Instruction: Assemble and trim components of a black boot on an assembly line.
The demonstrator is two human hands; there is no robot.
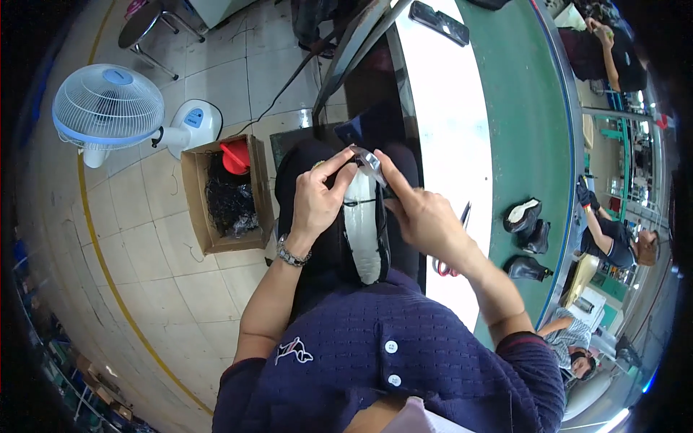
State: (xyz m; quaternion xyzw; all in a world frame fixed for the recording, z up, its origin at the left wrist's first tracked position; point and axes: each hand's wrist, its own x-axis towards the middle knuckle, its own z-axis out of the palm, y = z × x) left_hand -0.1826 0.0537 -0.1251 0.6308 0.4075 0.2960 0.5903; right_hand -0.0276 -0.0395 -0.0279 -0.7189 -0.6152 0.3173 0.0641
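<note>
A black shoe with a pale, whitish underside lies sole up along my lap, its far end between my hands. At that end sits a shiny, curved silver piece; its exact kind is not clear. My left hand pinches the near left edge of this piece, thumb and forefinger close together. From the right, my right hand grips its other side, the forefinger stretched along it and the thumb by the shoe's edge. Fingers partly hide the shoe's far end.
Left of my legs stands a cardboard box with black scraps and a red container, near a fan. Right is a white worktop with red-handled scissors and a phone. Black shoes rest on the green belt; co-workers sit beyond.
</note>
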